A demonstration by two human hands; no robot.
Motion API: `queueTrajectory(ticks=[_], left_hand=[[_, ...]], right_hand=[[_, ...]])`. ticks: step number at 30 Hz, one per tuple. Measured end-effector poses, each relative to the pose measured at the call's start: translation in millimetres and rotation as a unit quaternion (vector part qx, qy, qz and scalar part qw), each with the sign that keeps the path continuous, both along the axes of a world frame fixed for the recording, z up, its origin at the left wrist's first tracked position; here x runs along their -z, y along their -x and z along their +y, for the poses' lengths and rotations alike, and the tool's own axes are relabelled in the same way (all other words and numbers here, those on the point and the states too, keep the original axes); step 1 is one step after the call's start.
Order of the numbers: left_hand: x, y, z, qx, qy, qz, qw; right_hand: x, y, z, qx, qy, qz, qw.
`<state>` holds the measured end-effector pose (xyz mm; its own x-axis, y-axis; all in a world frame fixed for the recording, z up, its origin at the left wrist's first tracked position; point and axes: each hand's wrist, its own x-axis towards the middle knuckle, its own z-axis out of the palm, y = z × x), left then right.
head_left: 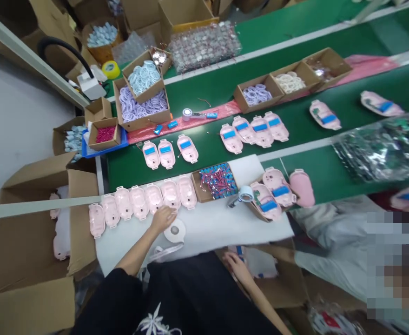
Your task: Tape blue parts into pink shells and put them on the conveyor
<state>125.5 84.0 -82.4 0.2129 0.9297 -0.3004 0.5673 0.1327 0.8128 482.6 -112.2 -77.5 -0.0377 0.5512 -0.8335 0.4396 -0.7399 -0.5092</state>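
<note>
My left hand [163, 219] rests palm down at the lower edge of a row of pink plastic shells [139, 203]. Its fingers are bent together by the bottom end of one shell [170, 191]; anything under them is hidden. Just right of that hand lies a white tape roll [174, 231], with a loose strip [166, 251] trailing below it. Lower down, my right hand [237, 266] is at the table's front edge, its fingers apart. Beside it is an open carton [288, 291] holding pale wrapped pieces [260, 263] and blue parts.
A box of blue cells with red wires [218, 181] stands beyond the row. Pink shells with blue blocks [260, 130] line the green belt [204, 149]. A tape dispenser [244, 194] lies near more shells. A co-worker's sleeve [333, 237] reaches in from the right. A large carton [26, 223] stands left.
</note>
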Motion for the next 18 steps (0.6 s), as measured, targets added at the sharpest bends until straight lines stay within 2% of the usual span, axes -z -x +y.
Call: queueTrajectory(ticks=[1,3,5,6,8,10,12,13,15,18], left_hand=[[-2.5,4,-26,0.066,0.012,0.011,0.998],[-4.4,9,-63,0.202,0.027,0.062,0.977],[-2.8,12,-81,0.292,0.023,0.119,0.949],[-1.1,14,-84,0.304,0.018,0.133,0.943],[3.9,20,-86,0.297,0.008,0.125,0.947],[10.7,30,-87,0.279,0.006,0.075,0.957],[17.2,40,-89,0.223,0.004,0.0,0.975],[19.0,45,-91,0.183,-0.004,-0.034,0.983],[17.3,50,-98,0.1,-0.036,-0.076,0.991],[-0.2,47,-111,0.053,-0.076,-0.112,0.989]], right_hand=[[11.6,8,6,0.035,-0.004,0.01,0.999],[24.5,24,13,0.048,-0.014,0.029,0.998],[25.3,43,17,0.017,-0.037,0.026,0.999],[22.5,53,19,-0.004,-0.055,0.017,0.998],[14.4,73,22,-0.06,-0.109,-0.007,0.992],[5.6,91,27,-0.139,-0.154,-0.026,0.978],[-2.8,107,32,-0.197,-0.172,-0.042,0.964],[-7.1,114,34,-0.202,-0.174,-0.05,0.963],[-15.7,127,35,-0.162,-0.172,-0.053,0.97],[-30.8,150,36,-0.062,-0.122,0.053,0.989]])
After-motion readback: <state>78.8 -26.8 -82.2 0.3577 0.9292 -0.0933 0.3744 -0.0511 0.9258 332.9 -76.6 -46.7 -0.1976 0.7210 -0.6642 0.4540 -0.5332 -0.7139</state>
